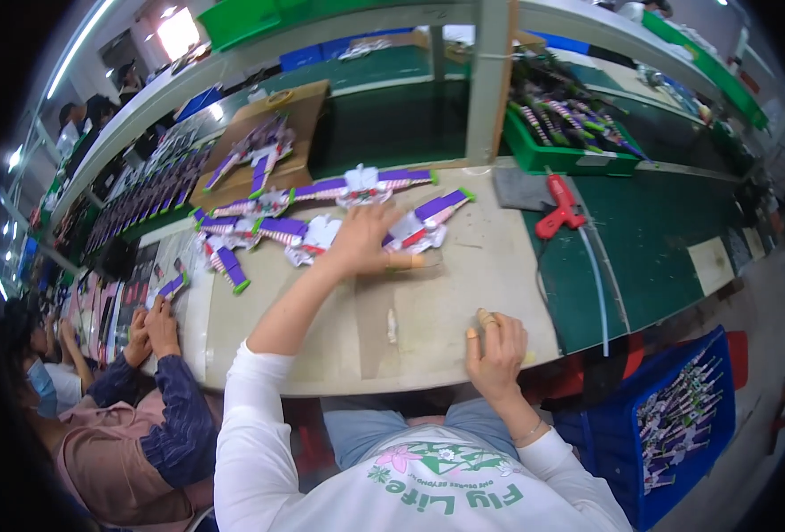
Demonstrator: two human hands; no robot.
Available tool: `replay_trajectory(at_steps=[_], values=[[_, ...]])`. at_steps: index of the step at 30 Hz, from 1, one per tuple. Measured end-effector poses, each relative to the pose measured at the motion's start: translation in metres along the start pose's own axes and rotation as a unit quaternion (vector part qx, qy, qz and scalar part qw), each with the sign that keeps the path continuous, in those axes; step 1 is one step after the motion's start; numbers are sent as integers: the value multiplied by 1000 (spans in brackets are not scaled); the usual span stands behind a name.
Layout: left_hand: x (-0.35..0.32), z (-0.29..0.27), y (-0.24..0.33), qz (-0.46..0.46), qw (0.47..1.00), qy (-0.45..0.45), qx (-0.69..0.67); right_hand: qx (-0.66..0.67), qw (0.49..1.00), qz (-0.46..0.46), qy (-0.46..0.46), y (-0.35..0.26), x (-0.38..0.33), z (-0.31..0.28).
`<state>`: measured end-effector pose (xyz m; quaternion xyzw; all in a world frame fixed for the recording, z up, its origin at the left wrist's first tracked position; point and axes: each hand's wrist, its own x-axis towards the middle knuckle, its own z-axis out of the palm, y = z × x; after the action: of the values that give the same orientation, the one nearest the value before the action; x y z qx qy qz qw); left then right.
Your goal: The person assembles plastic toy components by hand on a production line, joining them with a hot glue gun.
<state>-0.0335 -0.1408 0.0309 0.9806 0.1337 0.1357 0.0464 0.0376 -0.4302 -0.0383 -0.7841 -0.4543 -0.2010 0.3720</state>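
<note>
My left hand (368, 238) reaches over a cluster of purple and white toy wing sets, fingers stretched forward and thumb out to the side. Its fingertips overlap a wing set (361, 184) with a white middle; whether they touch it is hard to tell. Beside its thumb, which wears a yellowish finger cot, lies another wing set (423, 226) with a green tip. More wing sets (313, 235) lie left of the hand. My right hand (497, 355) rests near the table's front edge, fingers curled and fingertips covered, with nothing seen in it. A small whitish piece (392, 325) lies between both hands.
A red glue gun (558, 208) lies to the right, by a grey pad (521, 190). Behind it stands a green bin (570, 160) of wing parts. A blue crate (628, 426) of parts stands low right. A co-worker's hands (153, 330) work at left.
</note>
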Motion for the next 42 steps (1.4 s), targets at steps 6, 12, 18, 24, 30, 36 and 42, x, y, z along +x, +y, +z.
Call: replay_trajectory(at_steps=[6,12,18,24,30,36,42], values=[[-28,13,19,72,993,-62,-66,83,996,9,-3,0,-9,1],[-60,-18,60,188,963,-155,-114,75,996,-40,-28,23,17,-9],[-126,-28,65,21,968,70,-240,87,962,-119,-230,36,41,-3],[-147,22,77,-230,921,116,-292,20,936,-142,-323,23,45,9],[-135,29,57,-284,776,119,-550,-18,939,-217,-266,19,40,7],[-117,11,60,-229,693,107,-676,-47,933,-278,-223,23,33,0],[-123,1,74,-133,838,-40,-527,-42,918,-304,-252,17,36,8]])
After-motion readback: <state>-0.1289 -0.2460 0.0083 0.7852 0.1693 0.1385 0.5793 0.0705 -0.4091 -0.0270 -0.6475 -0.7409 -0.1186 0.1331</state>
